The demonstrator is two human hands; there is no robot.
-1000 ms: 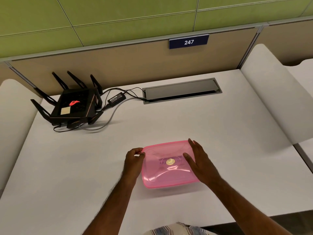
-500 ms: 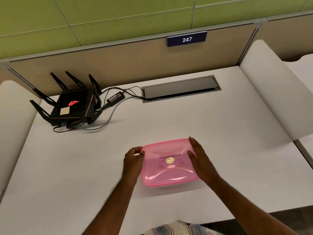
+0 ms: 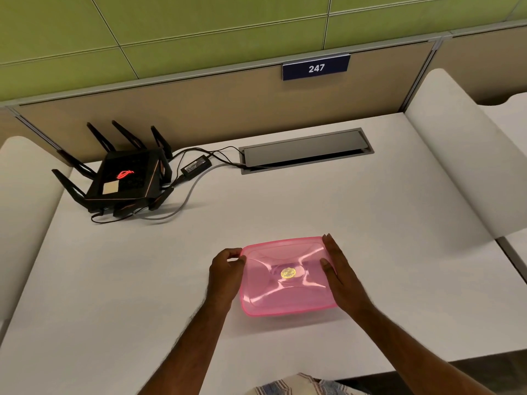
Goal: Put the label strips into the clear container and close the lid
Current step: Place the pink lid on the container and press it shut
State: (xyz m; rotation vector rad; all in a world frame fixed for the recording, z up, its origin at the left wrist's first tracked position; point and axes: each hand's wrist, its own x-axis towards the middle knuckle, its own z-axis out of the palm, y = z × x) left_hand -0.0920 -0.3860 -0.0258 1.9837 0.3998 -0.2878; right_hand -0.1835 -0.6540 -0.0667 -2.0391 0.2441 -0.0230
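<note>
**Lid on, strips not in view**

You are pinching the lid's (image 3: 285, 276) left rim with your left hand (image 3: 225, 276), fingers curled; your right hand (image 3: 340, 276) is lying flat, fingers straight, along the right edge. The box is sitting on the desk (image 3: 313, 201) in front of you. Uneven pressing could be leaving a corner unseated. The router (image 3: 125, 179), adapter (image 3: 196, 166) and cable hatch (image 3: 305, 151) are sitting well away, blocking nothing.

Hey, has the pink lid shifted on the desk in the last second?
No. The pink lid sits in the same place relative to the black router; the small shift across the pictures is the head camera's.
</note>
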